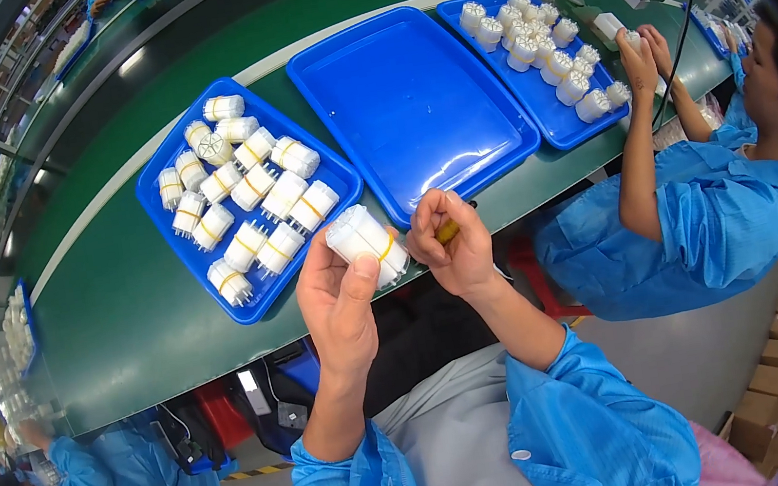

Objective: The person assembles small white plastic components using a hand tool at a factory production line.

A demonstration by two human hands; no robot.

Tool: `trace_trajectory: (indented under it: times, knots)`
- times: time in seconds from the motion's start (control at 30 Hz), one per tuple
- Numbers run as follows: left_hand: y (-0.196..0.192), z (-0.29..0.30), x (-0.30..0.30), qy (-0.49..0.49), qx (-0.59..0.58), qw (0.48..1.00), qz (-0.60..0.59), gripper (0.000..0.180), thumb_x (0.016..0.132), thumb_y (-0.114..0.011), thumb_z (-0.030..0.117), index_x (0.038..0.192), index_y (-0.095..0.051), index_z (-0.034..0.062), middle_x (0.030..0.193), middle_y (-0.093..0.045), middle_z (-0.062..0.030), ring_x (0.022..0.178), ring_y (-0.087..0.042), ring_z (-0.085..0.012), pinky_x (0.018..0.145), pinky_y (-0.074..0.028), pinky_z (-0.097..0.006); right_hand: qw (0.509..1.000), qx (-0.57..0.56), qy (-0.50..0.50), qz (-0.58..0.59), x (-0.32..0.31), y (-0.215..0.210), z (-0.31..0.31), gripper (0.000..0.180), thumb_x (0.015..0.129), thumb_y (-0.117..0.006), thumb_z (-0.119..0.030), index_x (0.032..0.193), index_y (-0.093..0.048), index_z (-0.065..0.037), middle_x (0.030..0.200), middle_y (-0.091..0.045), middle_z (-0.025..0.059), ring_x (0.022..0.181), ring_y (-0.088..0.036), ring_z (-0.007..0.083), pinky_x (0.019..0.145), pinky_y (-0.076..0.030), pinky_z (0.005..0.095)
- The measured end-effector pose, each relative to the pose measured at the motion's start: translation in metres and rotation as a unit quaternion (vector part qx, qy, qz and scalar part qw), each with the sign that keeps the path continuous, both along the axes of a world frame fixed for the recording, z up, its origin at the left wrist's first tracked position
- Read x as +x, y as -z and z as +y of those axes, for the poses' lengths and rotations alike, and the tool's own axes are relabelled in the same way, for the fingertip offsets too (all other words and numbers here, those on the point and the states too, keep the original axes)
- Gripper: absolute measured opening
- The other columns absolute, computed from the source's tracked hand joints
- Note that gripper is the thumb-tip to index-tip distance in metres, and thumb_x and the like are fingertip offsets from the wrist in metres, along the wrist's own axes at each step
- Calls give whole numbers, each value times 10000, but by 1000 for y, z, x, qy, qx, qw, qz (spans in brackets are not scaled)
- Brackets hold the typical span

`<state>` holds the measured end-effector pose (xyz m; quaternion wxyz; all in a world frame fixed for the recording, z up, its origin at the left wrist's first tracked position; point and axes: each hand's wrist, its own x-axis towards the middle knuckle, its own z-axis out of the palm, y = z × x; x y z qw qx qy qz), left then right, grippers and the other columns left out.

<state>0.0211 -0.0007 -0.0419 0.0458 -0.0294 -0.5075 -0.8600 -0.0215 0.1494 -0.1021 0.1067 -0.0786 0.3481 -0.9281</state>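
Clearly, from my end, the left hand (337,294) has a firm hold on a white bundle (364,236), fingers curled behind it and thumb pressed on the near face. The bundle is a stubby cylinder of ribbed, slightly glossy white material, a thin yellow band around it, tilted and held up before the near ends of two blue trays. My right hand (448,235) is mostly closed at its right end, fingers bent around a yellow piece (447,230); I can't tell from this view what that piece is, or whether the fingertips touch the bundle.

Similar white cylinders (254,187), yellow-banded and many with thin prongs, lie at mixed angles in the left tray (332,170). The middle tray (415,102) shows a smooth, shiny floor with rounded corners and a raised rim, giving me broad open room. More white pieces crowd the right tray (552,123), its rim close along the middle one.

Between the left and middle trays I see a narrow wedge of green worktop (106,329), and a strip runs along the near edge below the middle tray. Wider green surface opens to the left. On the right, a co-worker's blue sleeve (699,212) borders my space.
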Motion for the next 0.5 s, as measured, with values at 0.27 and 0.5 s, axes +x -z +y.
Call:
trace_trajectory:
  times: [0.27,0.5]
  knots:
    - [-15,-1,2,-18,-90,996,-10,410,832,-716,87,1189,-553,-32,1071,-636,-97,971,-610,-143,882,-470,-278,997,50,9,50,6,4,3,412,996,-460,-399,802,-518,-40,513,-385,4,457,-303,70,462,-233,242]
    - [-28,-5,1,-69,-382,915,108,411,679,-787,31,1062,-638,10,979,-595,-92,907,-586,-208,802,-465,-310,995,77,17,63,10,6,4,392,988,-485,-372,808,-531,-26,543,-419,6,475,-333,68,470,-247,236]
